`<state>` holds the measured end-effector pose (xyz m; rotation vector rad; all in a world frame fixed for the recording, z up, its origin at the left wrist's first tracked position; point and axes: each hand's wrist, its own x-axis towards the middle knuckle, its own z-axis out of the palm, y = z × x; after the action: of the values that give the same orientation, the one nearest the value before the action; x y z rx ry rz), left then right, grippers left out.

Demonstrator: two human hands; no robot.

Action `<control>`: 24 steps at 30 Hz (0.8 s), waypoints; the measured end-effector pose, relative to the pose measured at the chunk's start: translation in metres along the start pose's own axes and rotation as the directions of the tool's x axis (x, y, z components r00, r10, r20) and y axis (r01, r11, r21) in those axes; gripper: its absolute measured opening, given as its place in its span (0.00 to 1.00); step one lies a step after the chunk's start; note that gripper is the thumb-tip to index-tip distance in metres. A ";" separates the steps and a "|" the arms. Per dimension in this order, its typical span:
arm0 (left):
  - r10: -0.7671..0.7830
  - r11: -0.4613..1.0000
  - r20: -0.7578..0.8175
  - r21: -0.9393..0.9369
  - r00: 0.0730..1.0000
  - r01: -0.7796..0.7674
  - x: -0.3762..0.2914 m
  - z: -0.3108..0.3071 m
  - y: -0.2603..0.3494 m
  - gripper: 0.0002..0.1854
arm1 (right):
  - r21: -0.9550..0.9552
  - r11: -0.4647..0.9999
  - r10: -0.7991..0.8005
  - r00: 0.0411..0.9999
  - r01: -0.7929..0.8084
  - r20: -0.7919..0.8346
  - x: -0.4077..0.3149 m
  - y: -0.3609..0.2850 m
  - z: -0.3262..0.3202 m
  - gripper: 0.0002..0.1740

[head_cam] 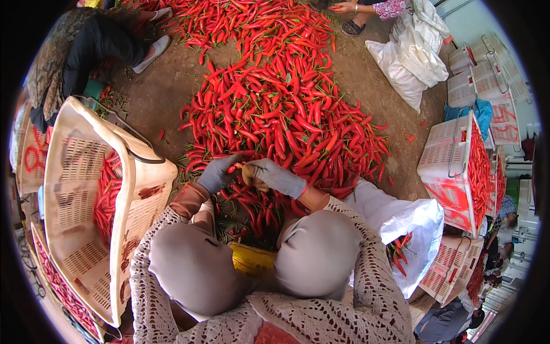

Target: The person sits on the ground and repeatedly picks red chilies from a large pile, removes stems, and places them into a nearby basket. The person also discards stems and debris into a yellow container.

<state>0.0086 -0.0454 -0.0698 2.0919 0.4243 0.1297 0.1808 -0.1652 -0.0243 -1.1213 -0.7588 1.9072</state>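
In grey work gloves, my left hand and my right hand meet above the near edge of a large pile of red chili peppers on the floor. My left fingers are closed on a red chili pepper, only part of which shows. The fingertips of my right glove are stained brown and touch or nearly touch the pepper's end; what they pinch is hidden. Below my hands, between my knees, lie more peppers with green stems and a yellow bag or container.
A white plastic crate partly filled with peppers stands at left. At right are an open white woven sack holding peppers and a full crate. White sacks lie upper right. Two people are across the pile; others appear lower right.
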 end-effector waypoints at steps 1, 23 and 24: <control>-0.098 0.993 -0.053 0.055 0.994 0.101 -0.008 0.000 -0.004 0.19 | -0.240 0.967 0.142 0.957 -0.081 0.252 -0.007 -0.001 0.002 0.13; -0.221 0.575 0.137 -0.782 0.966 0.242 0.059 0.000 0.060 0.10 | -0.917 0.319 -0.870 0.458 0.238 -0.184 0.005 -0.046 -0.016 0.07; -0.173 0.691 0.050 -0.705 0.984 0.157 0.055 0.001 0.058 0.11 | -0.809 0.477 -0.825 0.493 0.344 -0.277 0.006 -0.040 -0.014 0.09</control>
<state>0.0751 -0.0547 -0.0259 1.2753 0.4796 0.1758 0.2045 -0.1374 -0.0011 -1.5055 -1.2656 0.4565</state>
